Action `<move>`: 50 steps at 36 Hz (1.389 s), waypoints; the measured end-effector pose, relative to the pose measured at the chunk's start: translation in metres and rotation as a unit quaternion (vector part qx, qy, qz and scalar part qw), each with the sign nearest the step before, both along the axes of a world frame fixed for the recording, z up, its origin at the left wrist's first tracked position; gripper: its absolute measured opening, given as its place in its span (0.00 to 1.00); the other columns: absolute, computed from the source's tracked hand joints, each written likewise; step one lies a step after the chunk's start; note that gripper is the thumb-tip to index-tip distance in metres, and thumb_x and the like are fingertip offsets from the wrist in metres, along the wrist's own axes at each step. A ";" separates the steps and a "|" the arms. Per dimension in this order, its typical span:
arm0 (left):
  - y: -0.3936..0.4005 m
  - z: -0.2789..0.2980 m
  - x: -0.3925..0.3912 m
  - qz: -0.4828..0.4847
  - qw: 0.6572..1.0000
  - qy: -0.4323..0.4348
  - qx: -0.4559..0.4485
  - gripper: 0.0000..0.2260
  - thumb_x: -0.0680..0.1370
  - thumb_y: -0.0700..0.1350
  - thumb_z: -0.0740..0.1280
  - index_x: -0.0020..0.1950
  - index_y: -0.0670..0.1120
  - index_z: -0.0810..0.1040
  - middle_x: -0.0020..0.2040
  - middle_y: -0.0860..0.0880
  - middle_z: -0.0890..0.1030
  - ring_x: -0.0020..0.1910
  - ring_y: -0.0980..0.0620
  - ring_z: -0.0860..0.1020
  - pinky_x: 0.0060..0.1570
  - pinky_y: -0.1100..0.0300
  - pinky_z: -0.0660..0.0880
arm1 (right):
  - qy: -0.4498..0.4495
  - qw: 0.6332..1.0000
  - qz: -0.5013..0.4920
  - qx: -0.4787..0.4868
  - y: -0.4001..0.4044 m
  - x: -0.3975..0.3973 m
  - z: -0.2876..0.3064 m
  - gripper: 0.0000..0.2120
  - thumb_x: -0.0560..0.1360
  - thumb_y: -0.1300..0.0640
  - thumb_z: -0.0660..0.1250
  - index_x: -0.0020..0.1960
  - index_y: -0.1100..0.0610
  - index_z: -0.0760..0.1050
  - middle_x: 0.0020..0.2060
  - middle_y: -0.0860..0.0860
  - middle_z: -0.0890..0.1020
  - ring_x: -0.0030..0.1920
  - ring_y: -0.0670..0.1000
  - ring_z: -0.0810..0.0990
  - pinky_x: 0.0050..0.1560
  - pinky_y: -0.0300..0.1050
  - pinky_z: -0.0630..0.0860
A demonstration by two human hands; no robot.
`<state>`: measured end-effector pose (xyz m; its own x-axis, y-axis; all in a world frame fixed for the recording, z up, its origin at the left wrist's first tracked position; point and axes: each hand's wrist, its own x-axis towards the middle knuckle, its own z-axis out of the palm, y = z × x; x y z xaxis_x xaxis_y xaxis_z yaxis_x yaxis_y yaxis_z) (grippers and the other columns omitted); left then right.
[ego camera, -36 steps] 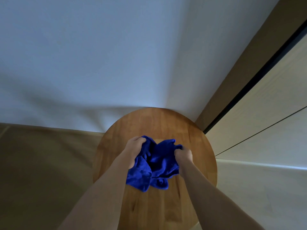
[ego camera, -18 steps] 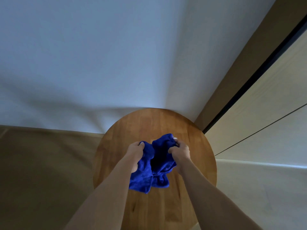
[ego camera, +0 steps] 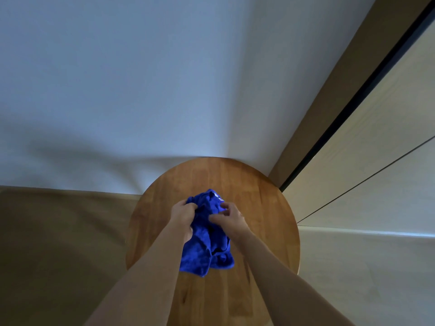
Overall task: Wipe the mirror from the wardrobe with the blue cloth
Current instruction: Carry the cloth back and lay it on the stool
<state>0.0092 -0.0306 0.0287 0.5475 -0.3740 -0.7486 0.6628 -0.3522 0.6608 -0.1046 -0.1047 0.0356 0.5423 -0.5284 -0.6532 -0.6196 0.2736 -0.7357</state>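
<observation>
While both hands work close together above the middle of the round wooden surface [ego camera: 266, 203], the left hand [ego camera: 182, 214] grips a bunched fold of the blue cloth [ego camera: 207, 241], its fingers curled round the fabric at the cloth's upper left. The right hand [ego camera: 229, 218] lies just beside it on the cloth's right side, with its fingers [ego camera: 215, 217] reaching leftward across the fabric and bent against it; whether they pinch a fold or only press on it cannot be told from this angle. The two hands are near each other, almost touching, with the crumpled top of the cloth rising between and beyond them. From there the cloth hangs down toward the near side in loose folds, its lower corners draped over the surface between the two bare forearms, which enter from the near edge of the scene. A small pale patch shows on the far top of the cloth. The surface stands against a pale wall [ego camera: 164, 78] on the far side, where a soft shadow spreads to the left. To the left of the surface lies a brown floor [ego camera: 58, 243]. To the right runs a light panel [ego camera: 376, 142] with a dark vertical strip [ego camera: 357, 100] along its far edge and a thin dark seam across it.
</observation>
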 end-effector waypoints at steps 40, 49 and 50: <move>-0.004 0.030 -0.003 -0.145 0.989 -0.030 -0.004 0.22 0.73 0.30 0.51 0.51 0.47 0.80 0.45 0.45 0.82 0.46 0.47 0.80 0.38 0.57 0.75 | 0.031 0.962 -0.202 0.179 -0.026 0.017 0.033 0.04 0.74 0.63 0.63 0.47 0.62 0.75 0.46 0.59 0.80 0.46 0.57 0.79 0.55 0.52 0.77; 0.001 0.026 -0.005 -0.265 0.956 -0.121 -0.041 0.06 0.74 0.42 0.70 0.50 0.45 0.82 0.45 0.45 0.84 0.45 0.49 0.83 0.47 0.58 0.79 | -0.096 0.917 -0.220 0.317 -0.014 0.013 0.034 0.15 0.74 0.72 0.50 0.51 0.71 0.75 0.38 0.62 0.82 0.41 0.57 0.83 0.40 0.47 0.81; 0.001 0.024 -0.003 -0.268 0.953 -0.134 -0.033 0.09 0.72 0.37 0.69 0.51 0.46 0.81 0.44 0.46 0.84 0.44 0.50 0.83 0.45 0.59 0.79 | -0.090 0.923 -0.212 0.309 -0.014 0.013 0.032 0.16 0.74 0.72 0.49 0.51 0.71 0.75 0.38 0.62 0.83 0.42 0.57 0.83 0.41 0.47 0.81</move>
